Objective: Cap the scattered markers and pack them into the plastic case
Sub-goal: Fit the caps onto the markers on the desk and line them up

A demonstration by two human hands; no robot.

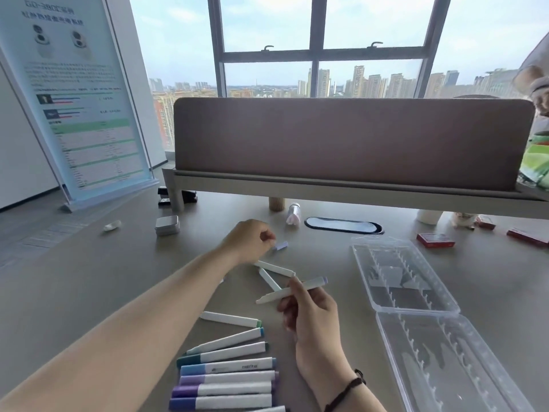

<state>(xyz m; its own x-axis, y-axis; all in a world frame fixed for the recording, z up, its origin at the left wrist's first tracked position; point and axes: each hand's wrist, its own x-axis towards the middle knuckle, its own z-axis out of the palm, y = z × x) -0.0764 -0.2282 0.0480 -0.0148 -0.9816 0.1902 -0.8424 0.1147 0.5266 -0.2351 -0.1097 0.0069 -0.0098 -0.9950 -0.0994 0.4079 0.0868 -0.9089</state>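
Grey table (118, 278), left to right: small metal tin (167, 225) far left near the divider; near edge, a row of capped markers (228, 379) in blue and purple, a few more fanned above them. Left hand (252, 242) reaches forward, grip curled and pinching at a small lilac cap (280, 245) lying on the table just beside its fingertips; can't tell if the cap is lifted yet. Two loose markers (274, 273) cross just below that hand. Right hand (309, 307) grips a white marker (292, 289) mid-barrel, held above the table, lilac end pointing right. Clear plastic case (416, 307) lies open at right, both halves showing no markers. Step in hand: capping. Next move likely needs the cap brought over, lined up on the open end and pressed home, then packing.
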